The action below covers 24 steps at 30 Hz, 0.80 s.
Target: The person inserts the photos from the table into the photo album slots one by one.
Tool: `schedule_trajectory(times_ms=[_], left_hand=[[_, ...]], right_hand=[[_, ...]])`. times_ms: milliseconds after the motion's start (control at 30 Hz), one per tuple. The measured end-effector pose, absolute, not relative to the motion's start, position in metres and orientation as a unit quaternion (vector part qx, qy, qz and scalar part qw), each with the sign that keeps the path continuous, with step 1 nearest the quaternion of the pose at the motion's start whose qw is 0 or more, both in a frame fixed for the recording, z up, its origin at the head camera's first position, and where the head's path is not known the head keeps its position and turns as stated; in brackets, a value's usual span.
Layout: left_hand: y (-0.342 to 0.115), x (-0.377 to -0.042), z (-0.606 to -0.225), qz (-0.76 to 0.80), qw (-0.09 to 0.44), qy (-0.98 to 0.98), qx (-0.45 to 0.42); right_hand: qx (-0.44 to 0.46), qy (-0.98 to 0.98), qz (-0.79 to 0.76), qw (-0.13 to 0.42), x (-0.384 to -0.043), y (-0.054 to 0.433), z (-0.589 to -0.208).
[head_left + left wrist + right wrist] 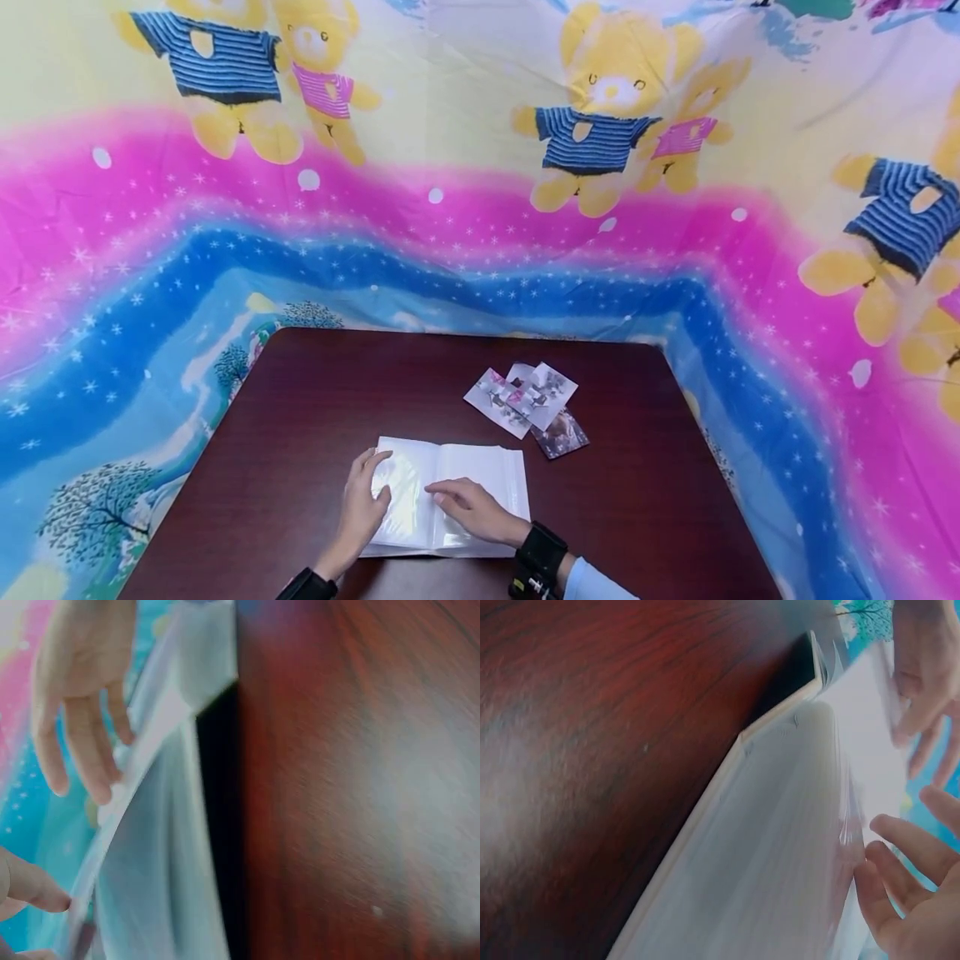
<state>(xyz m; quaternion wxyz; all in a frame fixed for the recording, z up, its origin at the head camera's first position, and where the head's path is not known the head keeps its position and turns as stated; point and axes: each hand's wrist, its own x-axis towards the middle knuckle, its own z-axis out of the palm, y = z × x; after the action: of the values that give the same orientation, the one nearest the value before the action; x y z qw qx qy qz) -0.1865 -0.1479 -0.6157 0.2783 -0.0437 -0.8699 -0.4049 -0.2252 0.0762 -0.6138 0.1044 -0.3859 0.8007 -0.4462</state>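
A photo album (405,508) lies open near the table's front edge, with glossy clear-sleeved pages showing. My left hand (363,504) is at the left page's outer edge, thumb and fingers curved apart. Low in the left wrist view, a fingertip (56,900) meets a page edge. Over the middle and right page is my right hand (476,510), its fingers extended towards the centre fold. The right wrist view has the right hand (915,892) beside the stacked sleeves (780,847), and the left hand (926,675) by the far page. Neither hand visibly pinches anything.
Several loose photos (525,396) overlap on the dark wooden table (360,375), beyond the album to the right. A patterned cloth (450,208) with bears hangs around the back and sides of the table.
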Motion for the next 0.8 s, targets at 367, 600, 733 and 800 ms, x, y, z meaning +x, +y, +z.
schedule_trajectory(times_ms=[367, 600, 733, 800], left_hand=[[-0.127, -0.184, -0.641, -0.256, 0.315, -0.904, -0.131], [-0.110, -0.186, -0.648, -0.230, 0.292, -0.911, -0.178], [-0.102, -0.187, -0.653, -0.224, 0.273, -0.914, -0.197], [-0.100, -0.187, -0.654, -0.217, 0.268, -0.917, -0.198]], right_hand=[[-0.371, 0.828, -0.418, 0.045, -0.236, 0.104, -0.620], [-0.348, 0.832, -0.431, 0.020, -0.248, 0.125, -0.619], [-0.343, 0.838, -0.424, 0.019, -0.252, 0.137, -0.623], [-0.348, 0.838, -0.420, 0.021, -0.253, 0.141, -0.626]])
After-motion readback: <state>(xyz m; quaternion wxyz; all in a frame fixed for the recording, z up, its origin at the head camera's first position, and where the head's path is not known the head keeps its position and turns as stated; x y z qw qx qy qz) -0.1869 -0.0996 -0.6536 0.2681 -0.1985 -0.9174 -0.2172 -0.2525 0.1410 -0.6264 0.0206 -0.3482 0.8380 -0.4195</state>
